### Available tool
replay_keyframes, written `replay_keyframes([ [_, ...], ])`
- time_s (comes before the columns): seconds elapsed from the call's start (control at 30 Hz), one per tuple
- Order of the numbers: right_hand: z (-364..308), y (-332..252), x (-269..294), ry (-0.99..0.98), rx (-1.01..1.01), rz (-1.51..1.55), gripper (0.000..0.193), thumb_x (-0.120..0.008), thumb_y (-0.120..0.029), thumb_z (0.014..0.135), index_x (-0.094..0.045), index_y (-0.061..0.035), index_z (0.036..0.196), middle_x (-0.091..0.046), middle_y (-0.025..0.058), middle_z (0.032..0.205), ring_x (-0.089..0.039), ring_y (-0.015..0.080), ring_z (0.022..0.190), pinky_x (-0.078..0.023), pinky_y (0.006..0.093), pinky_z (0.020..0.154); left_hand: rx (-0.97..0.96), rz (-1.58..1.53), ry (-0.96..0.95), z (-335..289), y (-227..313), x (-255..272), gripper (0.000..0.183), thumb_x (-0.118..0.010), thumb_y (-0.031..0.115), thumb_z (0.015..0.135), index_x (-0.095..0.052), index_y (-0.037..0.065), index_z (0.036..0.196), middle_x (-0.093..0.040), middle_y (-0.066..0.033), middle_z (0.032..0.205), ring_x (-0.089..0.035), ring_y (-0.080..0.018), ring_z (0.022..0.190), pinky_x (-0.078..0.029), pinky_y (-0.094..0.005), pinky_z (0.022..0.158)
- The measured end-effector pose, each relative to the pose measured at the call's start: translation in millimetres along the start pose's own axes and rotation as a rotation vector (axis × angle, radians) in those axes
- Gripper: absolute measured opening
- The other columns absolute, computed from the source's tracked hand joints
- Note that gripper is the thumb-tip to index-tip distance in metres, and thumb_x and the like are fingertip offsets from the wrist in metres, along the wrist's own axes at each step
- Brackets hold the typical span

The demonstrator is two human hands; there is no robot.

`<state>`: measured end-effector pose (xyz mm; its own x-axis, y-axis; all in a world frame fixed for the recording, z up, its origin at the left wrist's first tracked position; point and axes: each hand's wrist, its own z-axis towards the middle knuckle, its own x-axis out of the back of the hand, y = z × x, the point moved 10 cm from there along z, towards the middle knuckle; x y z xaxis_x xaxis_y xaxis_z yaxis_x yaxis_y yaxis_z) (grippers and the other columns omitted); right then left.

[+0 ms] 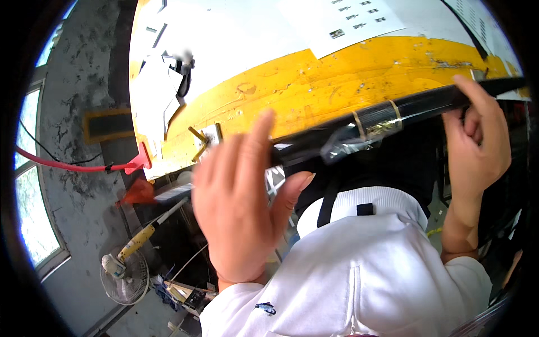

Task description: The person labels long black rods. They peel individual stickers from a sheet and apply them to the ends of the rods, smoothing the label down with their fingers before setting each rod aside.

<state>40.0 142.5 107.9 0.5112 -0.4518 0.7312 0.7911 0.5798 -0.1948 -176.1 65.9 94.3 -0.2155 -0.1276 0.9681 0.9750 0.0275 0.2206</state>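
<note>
A long, narrow, glossy black piece slants across in front of me, higher at its right end. Two thin gold-coloured bands ring its middle, and a small clear plastic bag with shiny bits lies against it there. My right hand grips it near the right end, the index finger stretched over it and the other fingers curled. At the left end is my left hand, slightly blurred, open with fingers extended and thumb apart. Whether its palm touches the piece is hidden.
Beyond the piece stands a yellow, scuffed table with white sheets on it. A black-handled tool and a small brass-coloured fitting lie at its left. A red hose reaches the table's edge; a fan stands lower left.
</note>
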Motion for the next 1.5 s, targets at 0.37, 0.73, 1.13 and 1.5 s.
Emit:
replay_keyframes([
  [0.37,-70.0,10.7,-51.6,-0.305,-0.739,1.326,0.012,-0.069,-0.016,0.083,-0.067,-0.0037,0.081,-0.062,-0.0013,0.072,-0.052,0.0040,0.064,-0.041,0.0199,0.058,-0.093,-0.834,-0.345,-34.9,86.2,-92.2,0.038,-0.067,0.017,0.089,-0.047,-0.002,0.115,-0.060,-0.0204,0.077,-0.062,-0.0388,0.065,-0.048,-0.0386,0.057],
  [0.73,-98.8,9.9,-51.4,-0.541,-0.756,1.327,0.027,-0.078,-0.023,0.068,-0.058,-0.0097,0.078,-0.053,-0.0037,0.071,-0.052,0.0055,0.067,-0.039,0.0201,0.059,-0.230,-0.781,-0.095,-41.3,122.2,-85.7,0.032,-0.070,0.010,0.086,-0.052,-0.002,0.109,-0.050,-0.0088,0.067,-0.043,-0.0152,0.054,-0.038,-0.0252,0.052],
  [1.13,-106.1,58.7,-14.2,-0.315,-0.695,1.276,0.021,-0.076,-0.015,0.076,-0.057,-0.0100,0.085,-0.051,-0.0046,0.069,-0.047,0.0037,0.064,-0.037,0.0206,0.056,-0.280,-0.741,-0.248,-37.6,159.1,-96.3,0.032,-0.069,0.009,0.086,-0.051,-0.002,0.110,-0.057,-0.0169,0.072,-0.056,-0.0326,0.059,-0.045,-0.0321,0.055],
  [1.5,-176.8,140.2,56.5,0.192,-0.990,0.998,0.033,-0.074,-0.016,0.080,-0.051,-0.0066,0.102,-0.053,-0.0010,0.078,-0.054,0.0069,0.071,-0.045,0.0242,0.062,-0.583,-0.819,-0.423,-23.9,269.6,-125.6,0.033,-0.064,0.010,0.090,-0.050,-0.004,0.117,-0.062,-0.0169,0.084,-0.061,-0.0261,0.070,-0.047,-0.0309,0.064],
])
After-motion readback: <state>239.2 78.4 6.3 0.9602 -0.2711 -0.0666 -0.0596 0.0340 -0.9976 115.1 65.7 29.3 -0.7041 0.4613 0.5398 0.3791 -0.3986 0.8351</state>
